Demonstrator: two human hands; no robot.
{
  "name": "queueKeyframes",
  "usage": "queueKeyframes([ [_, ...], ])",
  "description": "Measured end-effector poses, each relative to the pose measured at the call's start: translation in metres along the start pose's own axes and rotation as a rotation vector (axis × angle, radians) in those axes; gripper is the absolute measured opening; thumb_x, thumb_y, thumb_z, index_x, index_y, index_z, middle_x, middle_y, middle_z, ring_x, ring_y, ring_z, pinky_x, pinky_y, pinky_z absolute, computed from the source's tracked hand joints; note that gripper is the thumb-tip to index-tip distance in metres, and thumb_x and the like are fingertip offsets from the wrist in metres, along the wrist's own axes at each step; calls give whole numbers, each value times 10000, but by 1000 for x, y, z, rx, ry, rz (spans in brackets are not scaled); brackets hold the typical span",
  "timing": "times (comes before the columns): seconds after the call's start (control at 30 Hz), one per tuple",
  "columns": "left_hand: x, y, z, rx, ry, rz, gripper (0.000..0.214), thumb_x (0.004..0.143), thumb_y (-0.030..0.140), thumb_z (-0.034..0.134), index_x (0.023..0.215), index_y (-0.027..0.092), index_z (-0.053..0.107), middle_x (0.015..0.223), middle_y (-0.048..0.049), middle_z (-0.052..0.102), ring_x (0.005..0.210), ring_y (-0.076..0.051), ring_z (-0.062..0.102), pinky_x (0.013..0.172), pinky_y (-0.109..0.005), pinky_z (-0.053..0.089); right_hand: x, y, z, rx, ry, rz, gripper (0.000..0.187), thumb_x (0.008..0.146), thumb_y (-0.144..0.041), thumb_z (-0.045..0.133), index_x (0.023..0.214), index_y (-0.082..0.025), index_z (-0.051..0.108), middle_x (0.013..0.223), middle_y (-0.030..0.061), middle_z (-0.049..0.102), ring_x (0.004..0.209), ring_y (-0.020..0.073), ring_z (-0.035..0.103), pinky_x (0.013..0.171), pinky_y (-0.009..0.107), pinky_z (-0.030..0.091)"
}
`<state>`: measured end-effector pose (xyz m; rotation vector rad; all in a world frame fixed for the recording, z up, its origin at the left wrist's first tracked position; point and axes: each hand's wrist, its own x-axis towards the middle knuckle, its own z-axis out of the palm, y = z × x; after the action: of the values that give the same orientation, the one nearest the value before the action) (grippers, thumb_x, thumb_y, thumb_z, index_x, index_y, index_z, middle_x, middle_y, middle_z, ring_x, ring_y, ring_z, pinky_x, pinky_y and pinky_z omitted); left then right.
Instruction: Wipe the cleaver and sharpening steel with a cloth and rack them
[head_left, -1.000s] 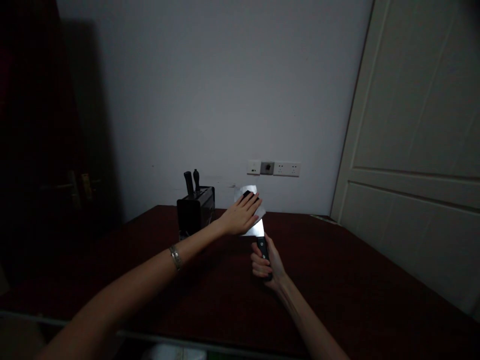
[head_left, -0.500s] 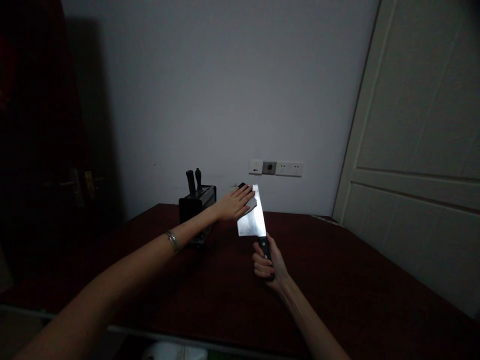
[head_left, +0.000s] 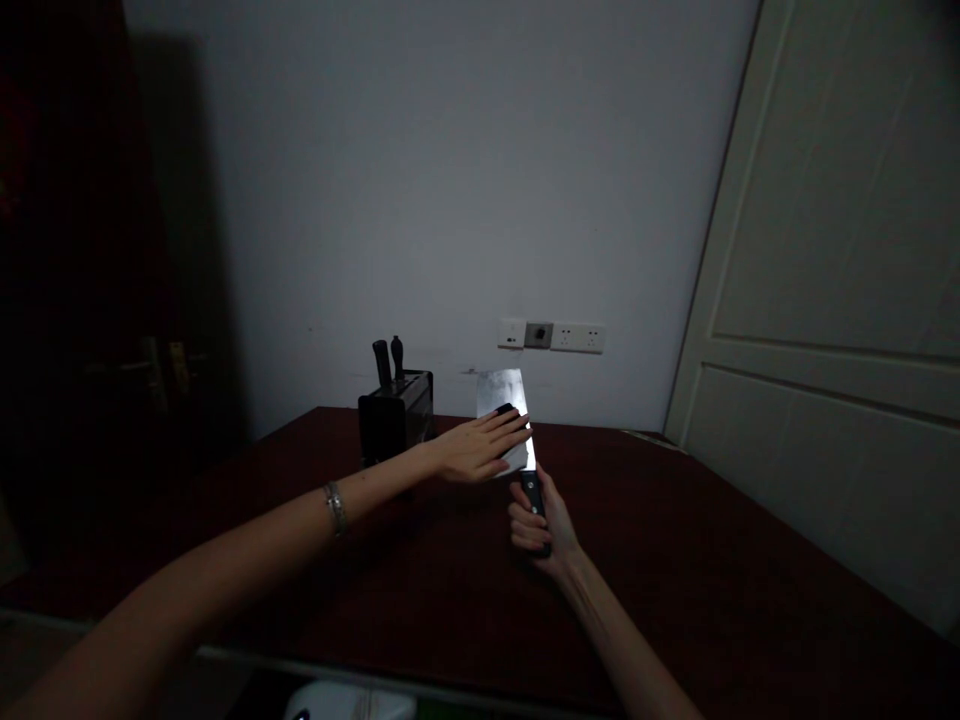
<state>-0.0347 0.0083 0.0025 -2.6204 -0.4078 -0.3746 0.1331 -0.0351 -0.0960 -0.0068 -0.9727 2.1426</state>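
Note:
My right hand (head_left: 541, 525) is wrapped round the black handle of a cleaver (head_left: 501, 392) and holds it upright, its wide shiny blade facing me. My left hand (head_left: 478, 447) lies flat across the lower part of the blade with fingers stretched out, pressing a small dark thing (head_left: 508, 410) against the steel; I cannot make out what it is. A metal bracelet (head_left: 334, 507) sits on my left wrist. Both hands hover over the dark red table (head_left: 675, 570).
A black knife block (head_left: 396, 420) with two black handles sticking up stands at the table's far side, left of the cleaver. Wall sockets (head_left: 551, 336) sit on the white wall behind. A pale door (head_left: 840, 300) is at the right, a dark door at the left.
My left hand slid from the blade's upper left edge down and right across its lower part. The cleaver and my right hand stayed nearly still.

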Motion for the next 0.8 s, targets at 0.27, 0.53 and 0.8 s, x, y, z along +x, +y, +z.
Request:
queueKeyframes([
  [0.27,4,2,15,-28,80,-153,645,907,408,274,1398,37,81,1466,-164,-37,1346,-229,-82,1107,-385,113,1,-1,1,-39,38,-6,489,821,-577,386,542,-175,398,327,-111,290,249,4,86,262,106,159],
  [0.53,8,7,23,67,64,-172,608,915,397,262,1373,9,169,1464,-189,21,1346,-238,-66,1104,-376,99,1,1,1,-47,60,-1,483,809,-589,410,554,-180,391,333,-113,285,259,7,78,268,114,156],
  [0.8,13,1,11,31,7,-31,614,907,415,281,1404,83,142,1473,-134,28,1355,-206,-18,1109,-365,109,1,2,-3,-58,72,9,509,815,-624,365,571,-178,396,344,-114,269,264,7,73,277,118,130],
])
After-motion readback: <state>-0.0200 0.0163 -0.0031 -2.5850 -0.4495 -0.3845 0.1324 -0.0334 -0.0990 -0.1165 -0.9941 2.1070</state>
